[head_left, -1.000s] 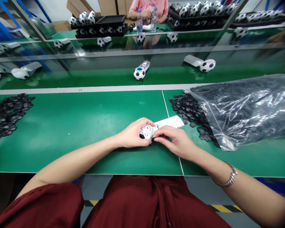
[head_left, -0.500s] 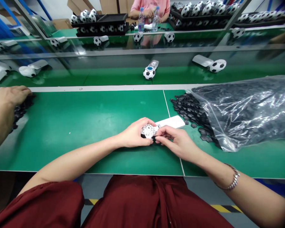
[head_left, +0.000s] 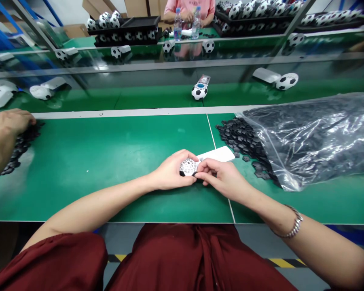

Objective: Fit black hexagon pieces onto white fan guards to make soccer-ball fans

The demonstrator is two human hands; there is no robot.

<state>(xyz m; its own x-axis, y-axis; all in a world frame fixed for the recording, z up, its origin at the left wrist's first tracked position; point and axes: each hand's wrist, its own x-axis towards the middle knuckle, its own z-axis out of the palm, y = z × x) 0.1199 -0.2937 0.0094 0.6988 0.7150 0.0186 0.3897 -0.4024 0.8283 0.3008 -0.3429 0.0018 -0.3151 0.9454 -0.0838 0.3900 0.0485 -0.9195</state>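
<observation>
My left hand (head_left: 176,169) curls around a round white openwork shell (head_left: 188,165) with black patches along its near edge, like half a football. A flat white panel (head_left: 220,154) extends from the shell toward the right and lies near the tabletop. At the shell's near right edge, my right hand (head_left: 223,178) is closed in a pinch. Its fingertips press a small black piece there, mostly covered by the fingers. To the right lies a heap of flat black pieces (head_left: 241,135), some of them loose near the panel.
A clear plastic bag (head_left: 321,141) of black pieces covers the table's right side. Another person's hand (head_left: 13,121) rests on a black pile (head_left: 21,147) at left. Past a white rail (head_left: 139,112), football-patterned units (head_left: 199,92) lie on a green belt. Someone in pink (head_left: 189,10) sits opposite.
My right fingertips have shifted slightly left against the shell, covering more of the black piece. Units on the near belt have moved right. The other person's hand stays at the left pile.
</observation>
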